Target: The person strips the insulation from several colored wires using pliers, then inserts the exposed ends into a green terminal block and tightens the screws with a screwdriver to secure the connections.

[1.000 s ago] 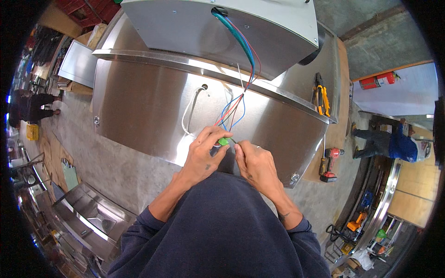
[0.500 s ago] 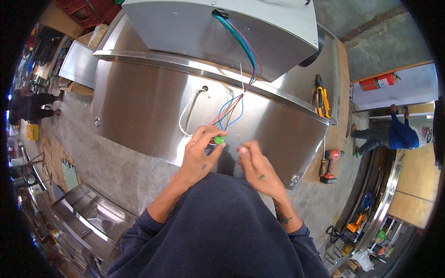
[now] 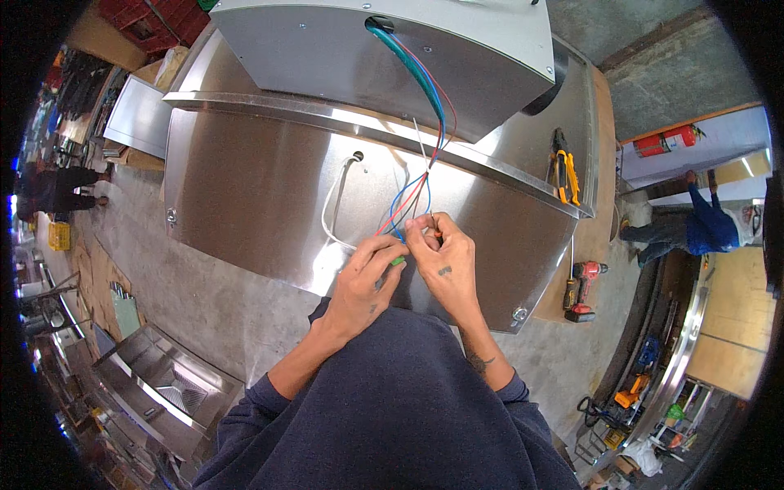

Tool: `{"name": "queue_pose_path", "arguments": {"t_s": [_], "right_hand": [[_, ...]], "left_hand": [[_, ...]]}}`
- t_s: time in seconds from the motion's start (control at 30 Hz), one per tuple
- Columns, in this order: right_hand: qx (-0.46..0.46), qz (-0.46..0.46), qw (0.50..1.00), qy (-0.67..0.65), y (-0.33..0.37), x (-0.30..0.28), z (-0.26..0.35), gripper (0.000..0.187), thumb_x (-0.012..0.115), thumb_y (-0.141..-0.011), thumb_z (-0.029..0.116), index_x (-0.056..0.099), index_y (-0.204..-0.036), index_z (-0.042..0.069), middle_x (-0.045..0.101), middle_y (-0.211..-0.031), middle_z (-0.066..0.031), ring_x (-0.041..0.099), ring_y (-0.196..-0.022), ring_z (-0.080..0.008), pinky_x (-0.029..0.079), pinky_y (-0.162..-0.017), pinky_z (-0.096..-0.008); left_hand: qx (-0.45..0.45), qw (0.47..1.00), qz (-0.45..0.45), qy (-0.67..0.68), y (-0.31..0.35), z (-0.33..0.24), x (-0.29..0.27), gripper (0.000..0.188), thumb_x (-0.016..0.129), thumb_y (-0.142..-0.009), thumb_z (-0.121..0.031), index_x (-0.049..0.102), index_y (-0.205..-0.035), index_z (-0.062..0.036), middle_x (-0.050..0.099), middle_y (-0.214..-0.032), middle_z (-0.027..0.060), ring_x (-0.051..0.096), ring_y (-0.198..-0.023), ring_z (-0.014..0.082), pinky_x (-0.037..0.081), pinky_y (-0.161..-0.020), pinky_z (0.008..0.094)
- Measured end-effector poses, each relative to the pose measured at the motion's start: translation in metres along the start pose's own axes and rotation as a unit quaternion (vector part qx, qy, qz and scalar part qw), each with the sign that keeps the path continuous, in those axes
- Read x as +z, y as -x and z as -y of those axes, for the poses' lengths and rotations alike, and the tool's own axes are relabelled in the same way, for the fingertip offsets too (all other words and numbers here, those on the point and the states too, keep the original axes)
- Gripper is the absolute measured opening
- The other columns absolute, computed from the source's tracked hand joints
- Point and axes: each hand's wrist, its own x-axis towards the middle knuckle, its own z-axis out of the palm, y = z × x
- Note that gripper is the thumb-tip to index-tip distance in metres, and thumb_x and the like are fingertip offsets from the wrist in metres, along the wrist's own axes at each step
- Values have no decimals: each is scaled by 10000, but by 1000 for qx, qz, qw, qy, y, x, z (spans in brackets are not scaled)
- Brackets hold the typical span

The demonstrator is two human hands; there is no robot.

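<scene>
My left hand (image 3: 359,286) is closed around a small green connector (image 3: 398,261), most of it behind the fingers. Red and blue wires (image 3: 392,216) run into that grip, and a white cable (image 3: 328,214) bends from a hole in the steel panel toward it. Right beside it, the closed fingertips of my right hand (image 3: 445,265) pinch a thin dark wire (image 3: 418,208); something orange-red peeks out between those fingers. The wires hang in a bundle from a teal-sleeved cable (image 3: 412,64), gathered by a white cable tie (image 3: 427,167) with a long tail.
Behind the steel panel (image 3: 245,180) stands a grey metal box (image 3: 327,49). Yellow-handled pliers (image 3: 563,167) lie at the panel's right edge. A red cordless drill (image 3: 585,286) and a screwdriver (image 3: 570,290) rest further right. A person in blue (image 3: 709,229) stands at far right.
My right hand has moved up and left to the wires, its fingers now pinching among them. The left hand has shifted slightly down and right with the green connector.
</scene>
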Motion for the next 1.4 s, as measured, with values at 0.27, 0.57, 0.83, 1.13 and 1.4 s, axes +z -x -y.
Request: {"name": "queue_pose_path", "arguments": {"t_s": [0.27,0.57,0.83,1.13,1.4], "right_hand": [[-75,-33,992,-100,11,11,-18,314,739,-1102,263,646,-1243,-2,600,-948,6,526,-853,-56,462,-736,-259],[55,123,941,-311,19,21,-54,289,656,-1165,257,569,-1317,28,646,-1101,-12,576,-1010,-64,478,-934,-246],[73,153,944,-283,22,11,-49,327,650,-1164,233,587,-1386,1,689,-1135,-22,605,-1040,-63,491,-932,-244],[54,111,960,-251,25,15,-49,321,694,-1144,248,630,-1330,-6,648,-1120,-23,577,-1045,-79,490,-946,-250],[32,119,964,-236,21,16,-49,288,717,-1130,238,631,-1271,2,640,-1078,-15,573,-1011,-80,497,-921,-255]], "left_hand": [[-41,997,-23,52,-9,-5,-9,406,848,-885,80,717,-1258,-14,669,-1281,154,751,-1144,273,640,-979,364],[-72,995,16,74,-23,-8,-39,334,825,-955,33,684,-1256,10,644,-1261,138,741,-1099,204,658,-919,330],[-226,942,167,182,-69,15,-52,282,752,-1087,-166,758,-1306,12,793,-1219,121,734,-1086,147,591,-953,331],[-322,874,223,287,-73,33,-58,293,852,-1016,-193,766,-1215,4,791,-1090,73,734,-1011,123,581,-933,300],[-327,868,237,289,-82,39,-64,298,896,-972,-194,726,-1145,-22,756,-1004,32,709,-912,108,573,-860,285]]}}
